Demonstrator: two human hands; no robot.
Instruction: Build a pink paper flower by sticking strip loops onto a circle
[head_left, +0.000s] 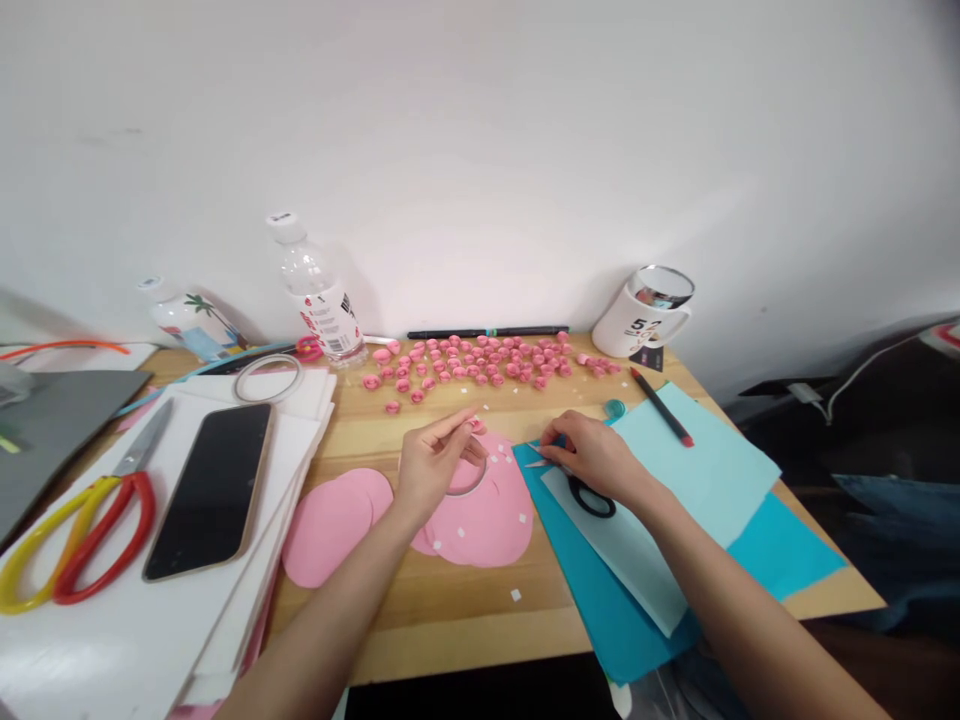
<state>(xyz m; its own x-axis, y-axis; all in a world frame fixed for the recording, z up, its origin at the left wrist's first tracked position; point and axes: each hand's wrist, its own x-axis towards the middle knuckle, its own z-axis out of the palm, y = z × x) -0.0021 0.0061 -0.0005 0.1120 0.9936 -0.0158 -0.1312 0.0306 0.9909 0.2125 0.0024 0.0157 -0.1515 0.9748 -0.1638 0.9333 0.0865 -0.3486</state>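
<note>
Over the pink paper circles point(480, 530) my left hand point(435, 465) pinches a small pink paper roll point(475, 426) between thumb and fingertips. A ring of tape point(466, 491) lies on the circles just beneath that hand, partly hidden by it. My right hand point(589, 450) is closed around the middle of black-handled scissors point(592, 501), low over the blue paper point(577, 560). Their blades point left and look slightly apart. Many similar pink rolls point(480, 362) lie scattered along the back of the table.
At left, a phone point(214, 490) and red-and-yellow scissors point(105, 530) rest on stacked white paper point(180, 640). A plastic bottle point(322, 300) and a white mug point(637, 315) stand by the wall. A dark pencil point(661, 405) lies on light blue paper point(720, 460).
</note>
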